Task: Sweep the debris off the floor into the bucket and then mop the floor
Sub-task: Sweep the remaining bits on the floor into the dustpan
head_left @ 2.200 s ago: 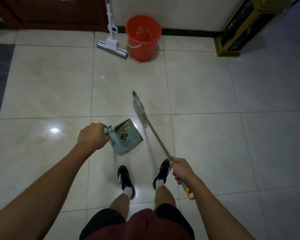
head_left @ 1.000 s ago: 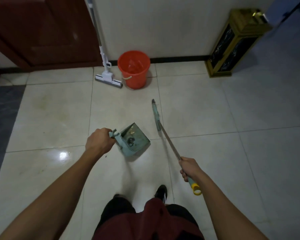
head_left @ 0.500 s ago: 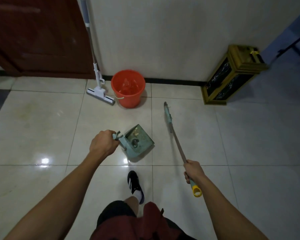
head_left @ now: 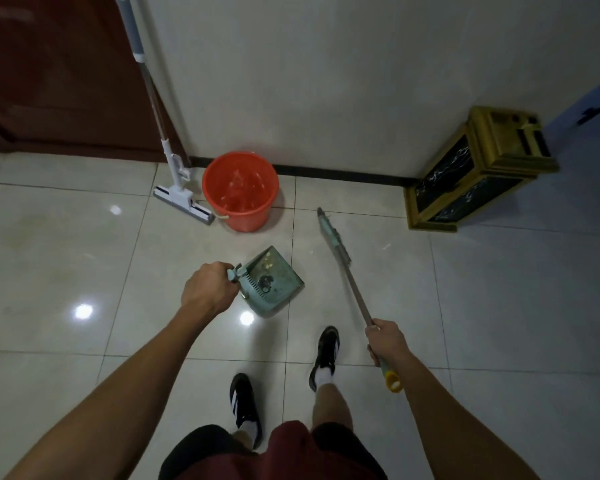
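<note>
My left hand [head_left: 207, 290] grips the handle of a green dustpan [head_left: 274, 284], held above the floor with bits of debris lying in it. My right hand [head_left: 387, 341] is closed around the shaft of a green broom [head_left: 333, 239], whose head points away from me near the floor. An orange bucket [head_left: 240, 190] stands by the wall just beyond the dustpan. A white mop [head_left: 179, 183] leans against the wall to the left of the bucket, its head resting on the tiles.
A gold-and-black box [head_left: 471, 178] stands against the wall at right. A dark red door [head_left: 56, 74] fills the upper left. My feet in black shoes [head_left: 323, 351] stand on the glossy pale tiled floor [head_left: 66, 258].
I have walked toward the wall, so the bucket and mop are nearer. Both hands keep their grips; the dustpan and broom have moved along with me.
</note>
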Available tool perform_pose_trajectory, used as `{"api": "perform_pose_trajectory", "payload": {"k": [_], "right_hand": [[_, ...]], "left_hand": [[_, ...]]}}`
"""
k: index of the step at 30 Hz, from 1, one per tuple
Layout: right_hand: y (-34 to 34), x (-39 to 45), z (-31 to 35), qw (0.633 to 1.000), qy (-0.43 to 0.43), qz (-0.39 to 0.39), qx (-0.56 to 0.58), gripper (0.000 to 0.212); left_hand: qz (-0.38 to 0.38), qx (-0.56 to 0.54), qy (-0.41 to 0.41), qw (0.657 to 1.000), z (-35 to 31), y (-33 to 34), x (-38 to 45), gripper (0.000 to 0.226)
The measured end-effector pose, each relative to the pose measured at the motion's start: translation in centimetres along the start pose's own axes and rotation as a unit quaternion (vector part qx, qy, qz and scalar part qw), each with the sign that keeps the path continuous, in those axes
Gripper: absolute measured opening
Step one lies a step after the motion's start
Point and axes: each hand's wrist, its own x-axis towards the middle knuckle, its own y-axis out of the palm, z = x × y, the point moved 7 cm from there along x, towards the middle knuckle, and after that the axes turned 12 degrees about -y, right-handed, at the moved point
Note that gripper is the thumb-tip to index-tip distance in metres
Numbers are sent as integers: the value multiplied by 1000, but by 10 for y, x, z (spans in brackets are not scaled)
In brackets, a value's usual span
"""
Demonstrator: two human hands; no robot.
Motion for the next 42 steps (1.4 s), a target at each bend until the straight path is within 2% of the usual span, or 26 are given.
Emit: {"api": "perform_pose_trajectory", "payload": {"k": [9, 14, 21, 25, 29, 33, 36, 42], "right_hand": [[-53, 145, 3, 993, -44, 94, -54, 25], [-59, 183, 10, 980, -52, 161, -103, 49], [-54, 163, 23, 972, 23, 231, 33, 48], [-61, 147, 34, 971, 37, 227, 70, 50], [-62, 135, 43, 974, 11, 222, 49, 51], [-60, 124, 40, 978, -19, 208, -3, 53], [-59, 118, 38, 980, -38, 188, -50, 52], [-57, 122, 36, 971, -84, 150, -167, 47]], "left_hand": [[1, 19, -70, 997, -101, 39, 63, 16], [-13, 10, -106, 994, -129, 41, 80, 18], [-10, 21, -103, 994, -151, 50, 78, 13], [-15, -6, -120, 993, -140, 47, 77, 15], [-22, -19, -132, 991, -121, 44, 68, 13], [-28, -25, -148, 988, -96, 42, 56, 10], [-35, -29, -150, 988, -78, 39, 54, 17], [-19, 36, -106, 994, -83, 42, 64, 21]]}}
